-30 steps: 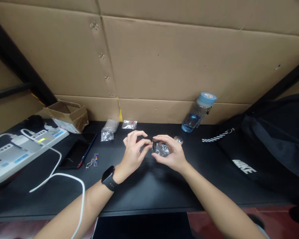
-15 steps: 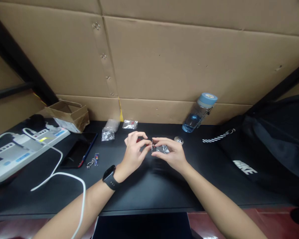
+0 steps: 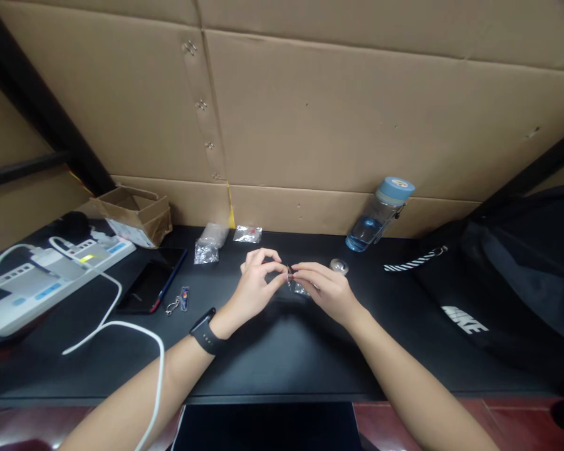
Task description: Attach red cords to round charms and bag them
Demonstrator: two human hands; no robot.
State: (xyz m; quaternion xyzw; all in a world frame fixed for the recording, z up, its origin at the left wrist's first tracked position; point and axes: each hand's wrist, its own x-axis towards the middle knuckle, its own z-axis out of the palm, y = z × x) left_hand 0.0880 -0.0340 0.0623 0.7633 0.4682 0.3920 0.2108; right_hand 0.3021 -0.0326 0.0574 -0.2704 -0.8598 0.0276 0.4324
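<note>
Left hand (image 3: 259, 283), right hand (image 3: 331, 291) — both pinching thin item (image 3: 289, 279).

Dim indoor light, soft sheen on black desk (image 3: 282, 366), shadow beneath fingers (image 3: 311, 269), edges stretched, slight blur

Thin piece (image 3: 289, 278) pinched between fingertips

Small, dark and partly shiny, it stands roughly upright, mostly hidden by the left fingers (image 3: 275, 285) and right fingers (image 3: 313, 275) gripping it. Just beside it, a clear, crinkled plastic wrap (image 3: 301, 289) glints, partly covered; whether it is held is unclear.
</note>
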